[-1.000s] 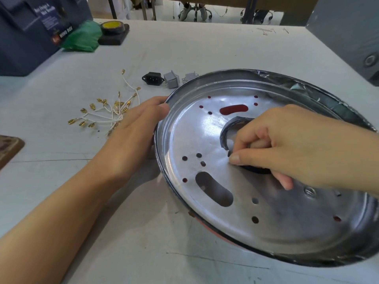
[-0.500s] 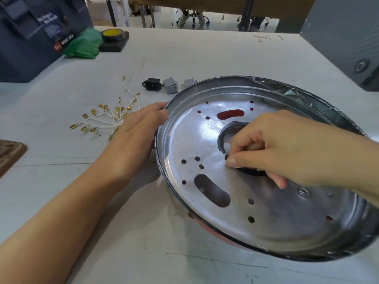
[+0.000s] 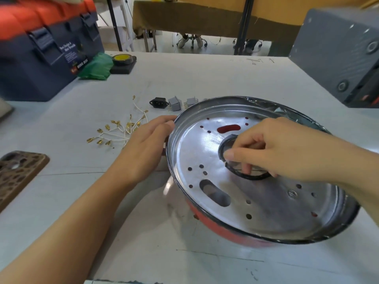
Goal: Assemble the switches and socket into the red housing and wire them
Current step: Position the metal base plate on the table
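The red housing (image 3: pixel 215 228) lies tilted on the table with a perforated metal plate (image 3: pixel 266 212) filling its top. My left hand (image 3: pixel 147 144) rests against the housing's left rim with fairly straight fingers. My right hand (image 3: pixel 283 148) reaches over the plate; its fingers hook down into the round central hole while the thumb lies on top, pinching the hole's edge. Beyond the rim sit a black socket (image 3: pixel 158 102) and two grey switches (image 3: pixel 174 103) (image 3: pixel 191 101). A bundle of white wires with brass terminals (image 3: pixel 121 130) lies left of my left hand.
A dark blue toolbox (image 3: pixel 41 58) with an orange lid stands at the back left, beside a green bag (image 3: pixel 96 66) and a yellow tape roll (image 3: pixel 122 59). A brown phone case (image 3: pixel 18 173) lies at the left edge. A grey box (image 3: pixel 338 58) stands back right.
The view has tilted up, showing more of the room. Both hands stay where they were; my right fingers have shifted slightly in the central hole.
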Available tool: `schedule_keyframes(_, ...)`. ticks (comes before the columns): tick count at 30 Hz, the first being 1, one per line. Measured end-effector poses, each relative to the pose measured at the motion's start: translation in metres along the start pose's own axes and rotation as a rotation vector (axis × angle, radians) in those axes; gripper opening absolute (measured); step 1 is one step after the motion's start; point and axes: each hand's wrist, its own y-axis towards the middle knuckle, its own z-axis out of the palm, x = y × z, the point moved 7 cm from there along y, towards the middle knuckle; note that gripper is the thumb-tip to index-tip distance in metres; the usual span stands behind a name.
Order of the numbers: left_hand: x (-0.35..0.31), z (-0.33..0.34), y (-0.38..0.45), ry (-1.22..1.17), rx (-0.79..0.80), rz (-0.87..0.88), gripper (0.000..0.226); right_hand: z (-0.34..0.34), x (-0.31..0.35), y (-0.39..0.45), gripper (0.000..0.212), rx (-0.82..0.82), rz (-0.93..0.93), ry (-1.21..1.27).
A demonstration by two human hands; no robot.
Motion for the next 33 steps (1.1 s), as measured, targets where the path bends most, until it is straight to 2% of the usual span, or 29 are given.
schedule_keyframes(4,0.0,-0.028,0.007,-0.181,-0.172,-0.006,0.033,-0.019,-0.005,-0.007,0.028,-0.126,-0.06,0.201)
schedule_keyframes(6,-0.005,-0.051,0.008,-0.242,-0.27,0.044,0.029,-0.027,-0.012,-0.012,0.034,-0.186,-0.092,0.291)
schedule_keyframes(9,-0.004,-0.083,0.005,-0.138,-0.343,0.053,0.028,-0.031,-0.024,-0.018,0.038,-0.243,-0.093,0.286)
schedule_keyframes(13,0.005,-0.099,0.0,0.251,-0.248,-0.02,0.021,-0.021,-0.021,-0.024,0.026,-0.21,-0.119,0.077)
schedule_keyframes(15,0.008,-0.099,0.001,0.395,-0.217,-0.029,0.017,-0.015,-0.015,-0.023,0.022,-0.179,-0.142,0.048)
schedule_keyframes(19,0.005,-0.083,0.025,0.629,-0.116,0.007,0.011,-0.013,-0.012,-0.019,0.031,-0.16,-0.127,0.037)
schedule_keyframes(21,0.004,-0.072,0.042,0.698,-0.079,0.027,0.013,-0.013,-0.012,-0.017,0.031,-0.167,-0.135,0.02)
schedule_keyframes(24,0.01,-0.058,0.064,0.776,-0.028,0.016,0.016,-0.011,-0.013,-0.017,0.015,-0.172,-0.132,0.03)
schedule_keyframes(28,0.022,-0.047,0.078,0.796,0.009,-0.053,0.008,-0.01,-0.013,-0.02,0.022,-0.179,-0.12,0.054)
schedule_keyframes(33,0.022,-0.043,0.08,0.801,-0.02,-0.027,0.005,-0.016,-0.013,-0.024,0.022,-0.215,-0.109,0.055)
